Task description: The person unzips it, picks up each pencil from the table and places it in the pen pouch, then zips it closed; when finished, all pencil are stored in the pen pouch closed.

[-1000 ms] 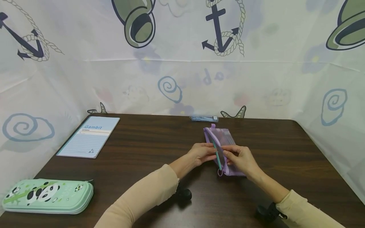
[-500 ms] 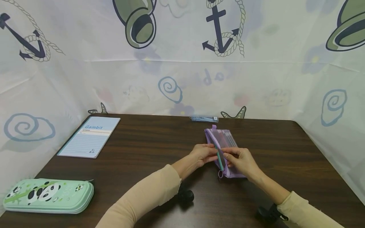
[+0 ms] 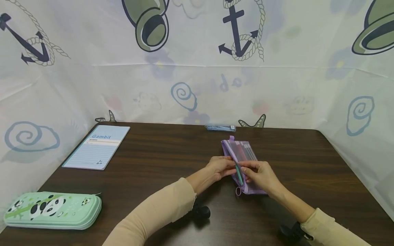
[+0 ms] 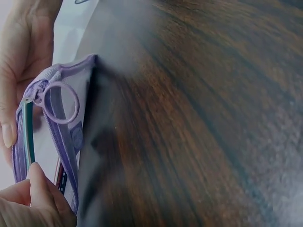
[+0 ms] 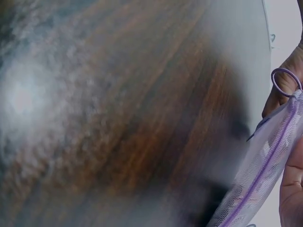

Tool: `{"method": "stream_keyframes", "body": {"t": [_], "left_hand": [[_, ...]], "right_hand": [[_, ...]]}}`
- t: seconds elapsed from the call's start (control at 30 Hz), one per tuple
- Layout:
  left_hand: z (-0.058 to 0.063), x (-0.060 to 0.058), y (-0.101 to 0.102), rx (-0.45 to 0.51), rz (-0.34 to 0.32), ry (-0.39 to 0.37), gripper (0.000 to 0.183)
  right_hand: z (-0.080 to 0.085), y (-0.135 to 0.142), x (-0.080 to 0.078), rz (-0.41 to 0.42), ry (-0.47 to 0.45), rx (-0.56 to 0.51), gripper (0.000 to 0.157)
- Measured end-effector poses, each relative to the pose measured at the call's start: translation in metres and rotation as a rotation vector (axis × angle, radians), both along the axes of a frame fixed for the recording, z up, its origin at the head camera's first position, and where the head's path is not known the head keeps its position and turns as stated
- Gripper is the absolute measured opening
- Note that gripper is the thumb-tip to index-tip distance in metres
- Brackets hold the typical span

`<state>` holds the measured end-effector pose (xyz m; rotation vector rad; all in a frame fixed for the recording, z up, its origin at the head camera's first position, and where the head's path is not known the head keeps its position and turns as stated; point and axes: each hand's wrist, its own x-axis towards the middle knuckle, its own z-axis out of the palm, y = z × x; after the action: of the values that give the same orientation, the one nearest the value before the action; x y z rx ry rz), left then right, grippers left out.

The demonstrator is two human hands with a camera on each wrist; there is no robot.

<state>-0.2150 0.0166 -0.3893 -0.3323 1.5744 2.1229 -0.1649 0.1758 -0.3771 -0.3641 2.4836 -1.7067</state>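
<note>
A purple mesh zip pencil pouch [image 3: 246, 150] lies with its zipper side open, pens showing through the mesh. My left hand [image 3: 219, 167] pinches a slim teal pencil-like stick [image 4: 28, 132] between thumb and finger at the opening. The stick's flat end sits right beside the zipper's purple ring pull [image 4: 60, 103], and its other part is hidden by the fingers and pouch. With thumb and fingers, my right hand [image 3: 261, 174] holds the pouch's opening edge on the right side. Another dark striped stick [image 4: 60, 176] shows inside the pouch.
A green panda pencil case [image 3: 53, 210] lies at the front left of the dark wooden table [image 3: 160, 147]. Behind it is a pale blue notebook [image 3: 95, 147]. A blue packet [image 3: 220, 128] lies at the back edge, before a patterned curtain [image 3: 197, 75].
The teal stick has gone deeper into the pouch, with less of it showing. The pouch and both hands have shifted slightly toward me.
</note>
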Motion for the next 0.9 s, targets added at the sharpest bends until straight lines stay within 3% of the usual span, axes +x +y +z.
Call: {"method": "stream_keyframes", "body": {"t": [0.4,0.7,0.9], "left_hand": [[-0.0062,0.0029,0.0031,-0.014,-0.002,0.062,0.037],[-0.0076,0.0087,0.0012,-0.07,-0.075,0.062,0.034],[-0.0075,0.0095,0.001,-0.093,-0.063,0.084,0.034]], "right_hand": [[0.0017,-0.0004,0.0014,0.018,0.009,-0.034,0.028],[0.0038,-0.0045,0.0032,0.011,0.018,-0.054,0.028],[0.0044,-0.0064,0.0027,0.014,0.054,-0.024,0.026]]}}
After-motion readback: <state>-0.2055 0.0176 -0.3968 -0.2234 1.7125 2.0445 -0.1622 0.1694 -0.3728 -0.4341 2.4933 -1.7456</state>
